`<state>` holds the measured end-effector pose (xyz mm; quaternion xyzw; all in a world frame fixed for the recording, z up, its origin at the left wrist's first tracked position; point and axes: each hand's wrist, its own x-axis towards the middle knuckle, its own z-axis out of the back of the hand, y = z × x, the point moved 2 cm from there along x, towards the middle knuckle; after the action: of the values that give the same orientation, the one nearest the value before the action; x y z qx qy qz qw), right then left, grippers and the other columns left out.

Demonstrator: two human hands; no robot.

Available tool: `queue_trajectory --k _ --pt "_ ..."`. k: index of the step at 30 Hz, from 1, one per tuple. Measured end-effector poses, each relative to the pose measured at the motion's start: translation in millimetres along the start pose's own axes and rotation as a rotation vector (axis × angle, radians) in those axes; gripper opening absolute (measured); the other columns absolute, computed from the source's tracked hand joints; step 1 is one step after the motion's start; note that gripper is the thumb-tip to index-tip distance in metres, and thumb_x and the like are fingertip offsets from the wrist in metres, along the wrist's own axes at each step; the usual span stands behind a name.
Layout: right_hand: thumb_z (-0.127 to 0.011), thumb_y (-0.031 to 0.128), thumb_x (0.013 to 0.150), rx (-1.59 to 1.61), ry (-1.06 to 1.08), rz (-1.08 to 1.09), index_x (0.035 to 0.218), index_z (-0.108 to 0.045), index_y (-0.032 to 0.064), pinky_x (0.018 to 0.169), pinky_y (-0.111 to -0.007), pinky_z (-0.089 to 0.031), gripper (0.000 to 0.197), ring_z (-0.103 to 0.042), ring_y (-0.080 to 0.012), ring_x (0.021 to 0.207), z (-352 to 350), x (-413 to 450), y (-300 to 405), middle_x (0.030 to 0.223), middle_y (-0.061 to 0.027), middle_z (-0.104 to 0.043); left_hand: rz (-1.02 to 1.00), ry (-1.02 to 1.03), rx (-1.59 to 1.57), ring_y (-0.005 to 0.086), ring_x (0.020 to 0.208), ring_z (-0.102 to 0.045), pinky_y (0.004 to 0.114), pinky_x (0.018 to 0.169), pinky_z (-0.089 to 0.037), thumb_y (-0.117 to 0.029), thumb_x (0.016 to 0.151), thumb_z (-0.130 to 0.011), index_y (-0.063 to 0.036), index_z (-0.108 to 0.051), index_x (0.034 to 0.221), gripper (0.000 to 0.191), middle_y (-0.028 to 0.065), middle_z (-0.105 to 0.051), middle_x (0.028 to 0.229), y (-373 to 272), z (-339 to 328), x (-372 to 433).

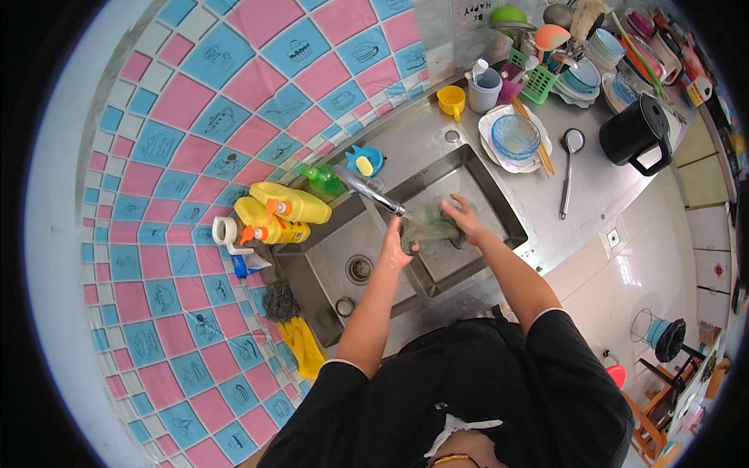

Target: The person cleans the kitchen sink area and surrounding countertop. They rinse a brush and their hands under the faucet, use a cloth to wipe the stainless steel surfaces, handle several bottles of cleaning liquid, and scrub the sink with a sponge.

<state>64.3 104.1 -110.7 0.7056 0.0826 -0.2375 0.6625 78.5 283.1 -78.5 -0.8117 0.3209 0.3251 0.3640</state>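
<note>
A wet grey-green cloth (pixel 432 225) is stretched between my hands over the right basin of a steel double sink (pixel 462 169). My left hand (pixel 399 244) holds its left end, just below the spout of the chrome faucet (pixel 374 192). At the cloth's right end, my right hand (pixel 462 219) grips it with thumb and a finger spread at the top. Water seems to run from the spout onto the cloth. Folds of the cloth hide some of my fingertips.
Yellow detergent bottles (pixel 292 202) and a green bottle (pixel 323 179) stand left of the faucet. Right of the sink are a blue glass bowl (pixel 515 137) on plates, chopsticks (pixel 535 137), a metal spoon (pixel 571 169) and a black kettle (pixel 635 131). Yellow rubber gloves (pixel 302 348) hang at the sink's left.
</note>
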Motion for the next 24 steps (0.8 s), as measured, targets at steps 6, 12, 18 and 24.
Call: queue_trajectory --k 6,12,18,24 --pt "-0.06 0.035 0.074 -0.998 0.331 0.399 0.079 -0.064 0.0032 0.075 -0.036 -0.043 0.032 -0.053 -0.0342 0.078 33 16 -2 0.081 -0.0194 -0.058 -0.23 -0.147 0.445 0.0122 0.058 -0.052 0.025 0.047 -0.039 -0.025 0.083 -0.058 -0.007 -0.056 0.079 0.019 0.0023 -0.056 0.071 -7 -5 12" --pt "-0.058 0.025 0.08 0.336 0.134 -0.181 0.086 -0.06 -0.0046 0.063 -0.032 -0.047 0.031 -0.058 -0.0219 0.063 17 3 15 0.077 -0.011 -0.06 -0.399 -0.313 0.655 0.0109 0.053 -0.048 0.026 0.046 -0.037 -0.029 0.083 -0.059 -0.005 -0.056 0.077 0.025 0.0018 -0.055 0.067 10 5 38" --pt "-0.061 0.022 0.077 0.449 0.331 -0.278 0.085 -0.057 -0.0027 0.059 -0.032 -0.049 0.026 -0.059 -0.0198 0.07 9 -10 28 0.08 -0.0082 -0.06 -0.246 -0.182 0.773 0.0145 0.07 -0.052 0.029 0.057 -0.042 -0.038 0.086 -0.05 -0.0047 -0.055 0.095 0.035 0.0048 -0.056 0.087 18 -12 42" --pt "-0.064 0.026 0.073 -0.454 -0.015 0.386 0.083 -0.06 0.0047 0.063 -0.035 -0.047 0.024 -0.059 -0.0277 0.071 -17 -29 31 0.083 -0.0122 -0.06 0.105 0.153 0.101 0.022 0.094 -0.053 0.038 0.082 -0.043 -0.05 0.086 -0.04 -0.0092 -0.051 0.106 0.047 0.0053 -0.054 0.1 50 -14 60"
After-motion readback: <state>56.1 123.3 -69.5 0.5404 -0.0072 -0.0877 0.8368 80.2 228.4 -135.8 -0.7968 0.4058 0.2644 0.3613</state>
